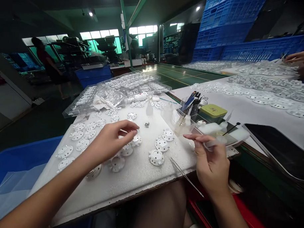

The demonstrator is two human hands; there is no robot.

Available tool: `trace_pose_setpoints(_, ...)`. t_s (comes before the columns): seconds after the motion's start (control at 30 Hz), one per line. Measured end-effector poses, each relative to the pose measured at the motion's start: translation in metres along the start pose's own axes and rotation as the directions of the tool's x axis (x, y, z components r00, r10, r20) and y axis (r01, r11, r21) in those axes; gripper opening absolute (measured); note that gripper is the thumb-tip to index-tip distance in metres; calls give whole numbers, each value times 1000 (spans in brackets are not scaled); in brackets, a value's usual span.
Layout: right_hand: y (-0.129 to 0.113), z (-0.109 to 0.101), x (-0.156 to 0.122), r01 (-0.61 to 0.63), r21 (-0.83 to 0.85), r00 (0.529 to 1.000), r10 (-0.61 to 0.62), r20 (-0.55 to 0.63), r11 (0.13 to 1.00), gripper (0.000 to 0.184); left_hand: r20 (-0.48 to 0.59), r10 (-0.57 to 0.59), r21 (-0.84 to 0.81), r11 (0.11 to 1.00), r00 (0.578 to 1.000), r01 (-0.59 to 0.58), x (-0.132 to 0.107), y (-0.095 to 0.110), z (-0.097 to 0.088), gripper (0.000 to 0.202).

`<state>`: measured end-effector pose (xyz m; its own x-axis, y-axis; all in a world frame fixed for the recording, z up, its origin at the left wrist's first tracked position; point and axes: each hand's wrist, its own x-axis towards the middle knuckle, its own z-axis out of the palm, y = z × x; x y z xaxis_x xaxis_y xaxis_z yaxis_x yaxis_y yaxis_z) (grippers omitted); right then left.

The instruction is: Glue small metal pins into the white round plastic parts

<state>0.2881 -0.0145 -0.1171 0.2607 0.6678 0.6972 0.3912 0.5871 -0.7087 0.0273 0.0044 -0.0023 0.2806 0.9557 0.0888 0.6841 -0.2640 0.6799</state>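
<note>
White round parts lie in loose rows on the left of the desk. Rightward, the left hand reaches over them, its grip released, thumb and forefinger parted; one round part sits just below the fingertips, contact indeterminable. Beyond these, a small dark pile lies nearer the left hand than the right. A slanting row of three round parts occupies the space between the hands. Tweezers follow, long axis oblique, one end projecting past the near edge, closest to the right hand, whose grip appears closed around a translucent item.
</note>
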Motion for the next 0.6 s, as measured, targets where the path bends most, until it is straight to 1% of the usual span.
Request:
trace_pose_setpoints(0.07, 2, 2, 0, 13, -3, 1000, -13, -14, 1000, 12, 20, -33, 78, 996, 999, 32, 2, -3, -12, 29)
trace_pose_setpoints(0.17, 4, 4, 3, 13, 23, 999, -12, -36, 1000, 11, 132, -47, 200, 980, 990, 20, 3, -10, -16, 29)
trace_pose_setpoints(0.27, 9, 4, 7, -4, 39, 999, 6, -53, 999, 14, 192, -30, 287, 958, 981, -27, 7, -17, -8, 33)
trace_pose_setpoints(0.37, 14, 5, 7, 17, 63, 999, -15, -34, 998, 17, 201, -22, 349, 936, 979, -51, 14, -22, 2, 45)
trace_pose_setpoints(0.43, 17, 6, 6, 45, 84, 999, -44, -4, 995, 18, 204, -12, 399, 914, 979, -72, 18, -25, 9, 48)
trace_pose_setpoints(0.5, 18, 6, 5, 54, 109, 999, -54, -4, 993, 18, 196, 7, 435, 895, 981, -93, 19, -27, 15, 46)
trace_pose_setpoints(0.6, 18, 6, 7, 47, 176, 998, -39, -51, 983, 15, 162, 25, 433, 896, 987, -94, 18, -27, 23, 39)
